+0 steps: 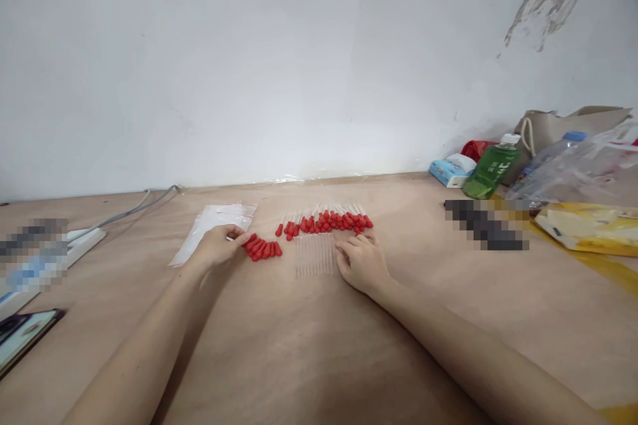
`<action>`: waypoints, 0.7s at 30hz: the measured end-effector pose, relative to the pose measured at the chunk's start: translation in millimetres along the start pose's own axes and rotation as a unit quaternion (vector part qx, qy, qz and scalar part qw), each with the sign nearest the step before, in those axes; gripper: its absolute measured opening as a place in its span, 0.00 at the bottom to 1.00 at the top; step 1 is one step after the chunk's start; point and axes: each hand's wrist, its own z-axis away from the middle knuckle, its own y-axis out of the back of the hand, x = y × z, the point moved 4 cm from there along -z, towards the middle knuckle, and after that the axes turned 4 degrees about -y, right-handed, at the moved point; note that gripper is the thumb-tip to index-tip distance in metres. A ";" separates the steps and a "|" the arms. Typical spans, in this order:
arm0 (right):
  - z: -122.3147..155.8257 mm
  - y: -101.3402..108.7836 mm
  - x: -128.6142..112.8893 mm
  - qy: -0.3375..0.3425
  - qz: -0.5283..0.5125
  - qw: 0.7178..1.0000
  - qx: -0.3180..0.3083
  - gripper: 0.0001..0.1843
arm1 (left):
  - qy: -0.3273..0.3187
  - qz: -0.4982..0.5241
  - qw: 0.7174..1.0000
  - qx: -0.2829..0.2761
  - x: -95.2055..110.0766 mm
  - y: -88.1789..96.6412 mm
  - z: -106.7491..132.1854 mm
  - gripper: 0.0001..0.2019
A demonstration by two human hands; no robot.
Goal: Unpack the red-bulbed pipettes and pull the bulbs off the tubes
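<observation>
My left hand (222,244) is closed, with its thumb and fingertips pinching at the left end of a row of loose red rubber bulbs (264,250). To the right of them, several thin clear glass tubes (314,255) lie side by side on the table. My right hand (363,262) rests at the right edge of these tubes, its fingers curled and thumb close to the forefinger; what sits between them is too small to make out. Behind the tubes, droppers with red bulbs (329,220) lie in a heap, glass tips towards the wall.
White plastic bags (214,226) lie behind my left hand. A power strip (84,249) with its cable and a phone (27,339) are at the left. A green bottle (492,169), a tissue pack (451,171) and plastic bags (593,166) stand at the right, near the wall.
</observation>
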 end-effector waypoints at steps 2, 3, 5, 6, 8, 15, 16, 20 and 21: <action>1.2 -0.6 -1.8 0.003 -0.003 1.000 -0.009 0.12 | -0.006 -0.007 1.000 0.004 -0.3 2.7 -0.1 0.19; 1.4 -1.0 -2.8 0.004 -0.005 1.000 -0.013 0.12 | -0.004 -0.014 1.000 0.013 -0.5 4.8 -0.1 0.19; 1.4 -1.9 -4.4 0.003 -0.009 1.000 -0.021 0.12 | 0.000 -0.032 0.999 0.033 1.1 8.5 0.4 0.18; 1.3 -2.4 -4.9 0.002 -0.012 1.000 -0.025 0.12 | -0.001 -0.040 0.998 0.041 3.7 9.4 0.8 0.18; 1.2 -2.5 -5.1 -0.003 -0.021 0.999 -0.034 0.12 | -0.013 -0.062 0.997 0.052 13.3 8.2 1.3 0.17; 3.7 7.7 -2.1 0.029 -0.075 0.993 -0.088 0.28 | -0.007 -0.196 0.981 0.006 57.6 -21.6 -13.5 0.17; 4.2 8.9 -1.6 0.043 -0.081 0.991 -0.100 0.32 | 0.008 -0.195 0.981 -0.013 60.1 -26.4 -16.5 0.18; 3.8 8.6 2.8 0.072 -0.087 0.984 -0.136 0.35 | 0.059 -0.174 0.980 -0.073 61.1 -39.9 -22.9 0.20; 3.1 7.8 4.3 0.072 -0.088 0.984 -0.141 0.33 | 0.064 -0.171 0.980 -0.078 60.5 -41.6 -23.2 0.20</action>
